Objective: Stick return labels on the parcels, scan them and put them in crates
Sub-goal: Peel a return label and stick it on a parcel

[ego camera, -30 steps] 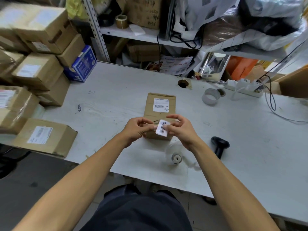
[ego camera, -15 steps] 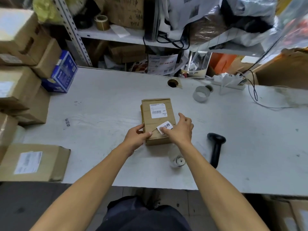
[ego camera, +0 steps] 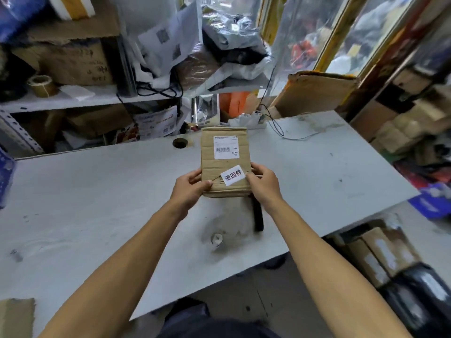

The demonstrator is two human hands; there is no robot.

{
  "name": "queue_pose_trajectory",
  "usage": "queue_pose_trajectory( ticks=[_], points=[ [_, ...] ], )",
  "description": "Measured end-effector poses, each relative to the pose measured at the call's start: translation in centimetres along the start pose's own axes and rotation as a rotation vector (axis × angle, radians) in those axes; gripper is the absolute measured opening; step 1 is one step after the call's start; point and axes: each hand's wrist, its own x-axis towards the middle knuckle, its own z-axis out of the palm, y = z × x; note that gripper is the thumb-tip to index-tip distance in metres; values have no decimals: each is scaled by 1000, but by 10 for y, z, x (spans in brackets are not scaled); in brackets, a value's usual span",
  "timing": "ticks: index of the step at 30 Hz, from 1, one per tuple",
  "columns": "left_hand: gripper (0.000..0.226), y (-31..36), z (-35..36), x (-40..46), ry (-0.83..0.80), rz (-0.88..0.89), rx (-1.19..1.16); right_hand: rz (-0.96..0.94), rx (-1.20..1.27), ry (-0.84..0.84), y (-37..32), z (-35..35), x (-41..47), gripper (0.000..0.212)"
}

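Note:
A small brown cardboard parcel (ego camera: 224,164) is held above the white table (ego camera: 97,191) by both hands. My left hand (ego camera: 191,185) grips its near left corner, thumb on top. Fingers of my right hand (ego camera: 262,181) curl round its near right edge. A white return label (ego camera: 233,178) with red and black characters sits stuck at a slant on the parcel's near top face. A white shipping label (ego camera: 226,147) with a barcode is further up. The black handheld scanner (ego camera: 257,215) lies on the table just below the parcel, partly hidden by my right wrist.
A roll of labels (ego camera: 216,238) lies on the table near its front edge. Cardboard boxes (ego camera: 373,252) stand on the floor to the right. A cluttered shelf (ego camera: 73,98) rises behind the table, and a cable (ego camera: 278,128) trails over the far right side.
The label went from my fingers onto the parcel. Both hands then took hold of the parcel and lifted it off the table, and the view swung to the right.

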Motion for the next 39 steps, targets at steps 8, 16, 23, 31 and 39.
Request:
queue_pose_trajectory(
  ticks=[8,16,23,31,39],
  points=[
    [54,-5,180,-16,-273,31,96,107,138,269,85,-161,-37,28],
    [46,-52,378,-50,-603,-57,291,300,254,537,198,-314,-110,23],
    [48,-110,510,-84,-834,-126,463,511,280,750,277,-398,-185,9],
    [51,-163,610,-97,-994,-201,603,690,332,892,337,-447,-220,28],
    [54,-210,742,-70,-1109,-316,720,826,422,936,425,-525,-191,30]
  ],
)
